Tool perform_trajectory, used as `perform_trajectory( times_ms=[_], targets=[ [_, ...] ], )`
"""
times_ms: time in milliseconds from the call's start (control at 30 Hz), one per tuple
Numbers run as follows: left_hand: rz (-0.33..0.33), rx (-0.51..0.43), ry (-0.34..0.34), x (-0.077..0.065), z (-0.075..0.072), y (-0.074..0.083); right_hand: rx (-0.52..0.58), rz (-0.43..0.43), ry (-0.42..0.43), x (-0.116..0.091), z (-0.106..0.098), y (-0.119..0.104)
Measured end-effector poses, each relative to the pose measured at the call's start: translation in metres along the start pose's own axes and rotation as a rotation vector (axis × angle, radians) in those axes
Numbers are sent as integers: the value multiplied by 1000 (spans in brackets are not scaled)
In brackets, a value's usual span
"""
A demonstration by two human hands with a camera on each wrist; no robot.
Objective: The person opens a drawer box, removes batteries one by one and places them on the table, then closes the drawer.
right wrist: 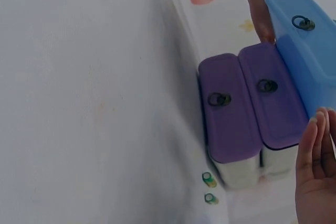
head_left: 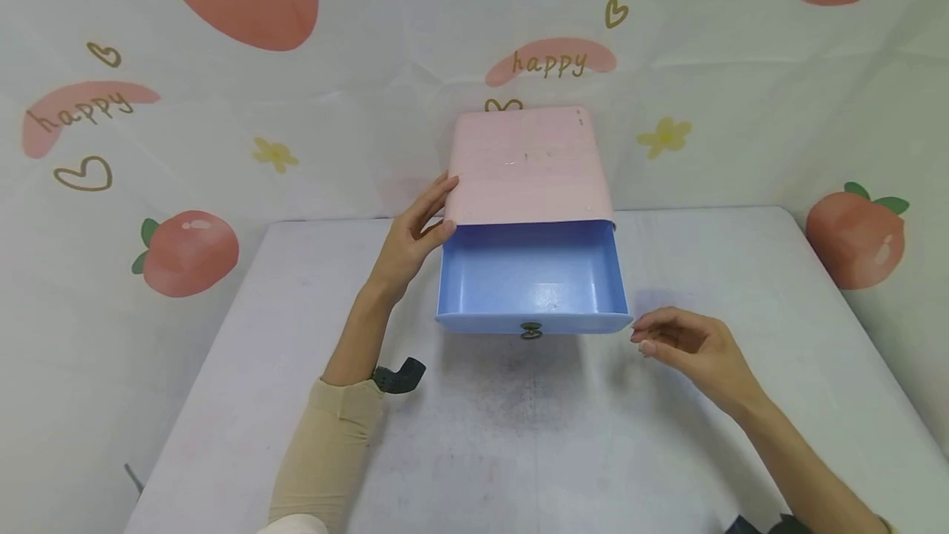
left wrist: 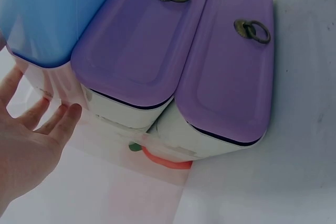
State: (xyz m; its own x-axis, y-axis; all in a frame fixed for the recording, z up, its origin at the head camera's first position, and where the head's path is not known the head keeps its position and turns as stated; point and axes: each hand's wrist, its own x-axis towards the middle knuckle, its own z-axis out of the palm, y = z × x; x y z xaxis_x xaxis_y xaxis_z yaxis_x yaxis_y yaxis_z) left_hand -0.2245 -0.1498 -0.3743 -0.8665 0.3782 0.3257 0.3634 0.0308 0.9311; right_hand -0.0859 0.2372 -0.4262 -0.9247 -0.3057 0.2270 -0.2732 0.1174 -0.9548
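A pink drawer case (head_left: 528,163) stands on top of a stack, its blue drawer (head_left: 534,324) pulled out toward me and showing a bare inside. The drawer front carries a ring pull (head_left: 530,330). Below it, two purple drawers (left wrist: 131,40) sit closed in whitish cases, each with its own ring. My left hand (head_left: 415,241) rests on the left side of the pink case, fingers extended. At the drawer's right front corner is my right hand (head_left: 693,348), its fingers loosely bent and nothing held; in the right wrist view its fingertips overlap the blue drawer.
The white table (head_left: 534,452) stretches in front of the stack. Behind rises a cloth backdrop (head_left: 371,105) printed with peaches and hearts. Two small green-and-yellow cylinders (right wrist: 209,180) lie beside the stack's base in the right wrist view.
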Motion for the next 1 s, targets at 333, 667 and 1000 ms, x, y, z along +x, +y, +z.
perform_trajectory(
  times_ms=[333, 667, 1000],
  targets=[
    [7, 5, -2, 0, 0, 2, 206, -134, -154, 2, 16, 1],
    [3, -7, -3, -1, 0, 2, 299, -208, -213, 4, 27, 2],
    [3, -8, 0, -1, 0, 2, 309, -232, -250, 6, 40, -2]
  ],
)
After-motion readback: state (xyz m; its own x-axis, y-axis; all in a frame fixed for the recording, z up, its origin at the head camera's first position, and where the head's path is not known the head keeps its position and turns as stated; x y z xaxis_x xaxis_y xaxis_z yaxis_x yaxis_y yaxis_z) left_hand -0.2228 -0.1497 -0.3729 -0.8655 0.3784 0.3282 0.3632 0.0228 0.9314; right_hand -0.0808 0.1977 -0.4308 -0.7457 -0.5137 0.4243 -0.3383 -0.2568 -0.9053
